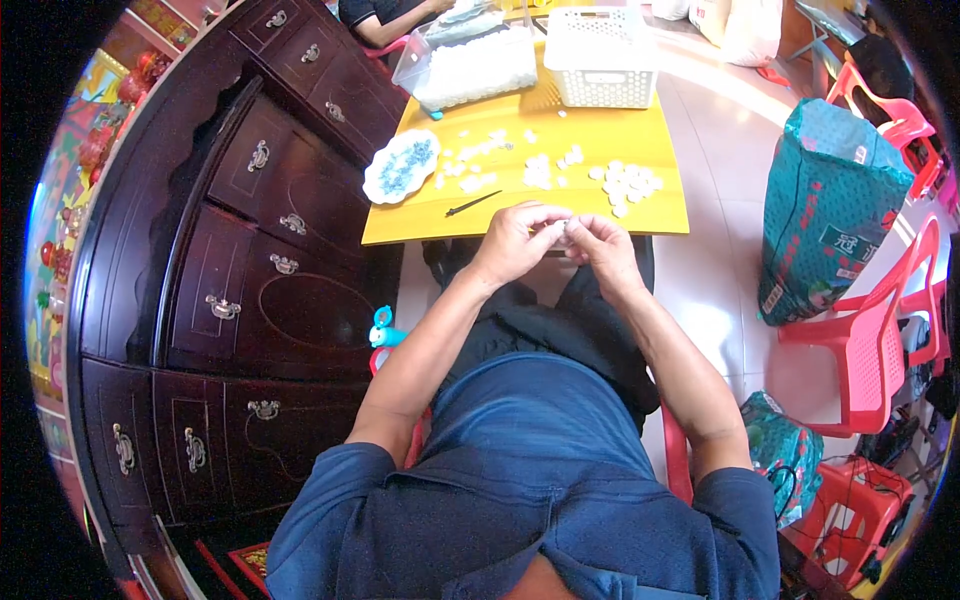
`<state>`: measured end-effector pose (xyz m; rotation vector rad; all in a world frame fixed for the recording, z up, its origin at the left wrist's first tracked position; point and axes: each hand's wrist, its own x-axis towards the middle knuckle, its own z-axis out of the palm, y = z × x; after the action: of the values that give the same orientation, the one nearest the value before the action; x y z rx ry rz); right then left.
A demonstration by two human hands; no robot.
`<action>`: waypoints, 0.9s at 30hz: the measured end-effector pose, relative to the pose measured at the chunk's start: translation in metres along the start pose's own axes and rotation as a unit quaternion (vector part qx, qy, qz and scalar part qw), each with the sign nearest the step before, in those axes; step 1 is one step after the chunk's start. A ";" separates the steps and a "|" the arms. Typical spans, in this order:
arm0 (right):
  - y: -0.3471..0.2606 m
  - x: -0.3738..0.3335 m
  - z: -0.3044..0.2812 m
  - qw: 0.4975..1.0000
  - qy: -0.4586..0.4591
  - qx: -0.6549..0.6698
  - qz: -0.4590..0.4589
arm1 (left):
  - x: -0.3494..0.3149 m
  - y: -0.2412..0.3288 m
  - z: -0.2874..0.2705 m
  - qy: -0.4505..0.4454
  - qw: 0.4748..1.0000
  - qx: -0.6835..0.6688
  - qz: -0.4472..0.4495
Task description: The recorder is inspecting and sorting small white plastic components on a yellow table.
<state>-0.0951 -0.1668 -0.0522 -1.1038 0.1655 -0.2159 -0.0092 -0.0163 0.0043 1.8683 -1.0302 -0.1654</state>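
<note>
Just past the near edge of the yellow table (560, 135), my left hand (517, 242) and my right hand (608, 252) meet, fingertips pinched together. Between them is a small whitish piece (566, 225), mostly hidden by the fingers, so its exact kind does not show. On the tabletop close to my left hand lies a thin black stick-like tool (473, 203). Round white pieces (622, 184) form a loose group at the right, and smaller white pieces (483, 150) are scattered across the middle. A scalloped white dish (372, 180) holds small blue pieces (408, 163) at the left.
Toward the back stand a clear tub (408, 72) full of white items and a white perforated basket (605, 88). Dark wooden drawers (240, 260) flank the left. Rightward are a big teal bag (835, 215) and red plastic chairs (860, 360). A person's arm (395, 25) shows beyond the table.
</note>
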 end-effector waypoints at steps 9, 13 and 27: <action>0.000 0.002 0.003 0.999 0.010 0.051 0.016 | 0.002 0.025 0.007 0.077 0.964 0.242 0.084; 0.002 0.003 0.001 0.996 0.011 0.084 0.034 | 0.003 0.020 0.009 0.060 0.953 0.278 0.107; 0.002 0.002 -0.002 0.991 0.032 0.106 0.081 | 0.004 0.020 0.008 0.032 0.953 0.279 0.115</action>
<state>-0.0930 -0.1680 -0.0544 -0.8683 0.2821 -0.1207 -0.0220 -0.0283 0.0173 2.2071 -1.3347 0.3590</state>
